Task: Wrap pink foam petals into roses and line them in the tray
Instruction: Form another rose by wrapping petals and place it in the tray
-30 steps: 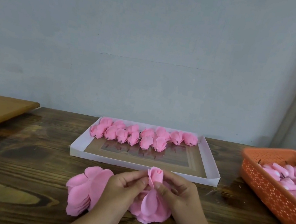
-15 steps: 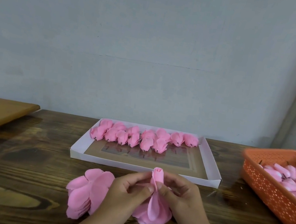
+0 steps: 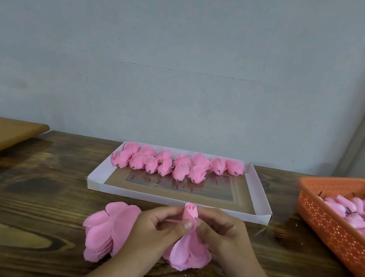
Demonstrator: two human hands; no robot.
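Both hands pinch the rose bud (image 3: pixel 190 212) just above the counter (image 3: pixel 27 186); the left hand (image 3: pixel 159 226) presses a petal against the core with thumb and fingers (image 3: pixel 187 225), the right hand (image 3: pixel 220 229) curls round the other side; loose petals (image 3: pixel 185 252) hang below the fingers. To wrap well, draw each petal snug, overlap it, keep the base squeezed; the tray (image 3: pixel 261 192) with finished roses (image 3: pixel 180 165) lies just beyond the fingers.
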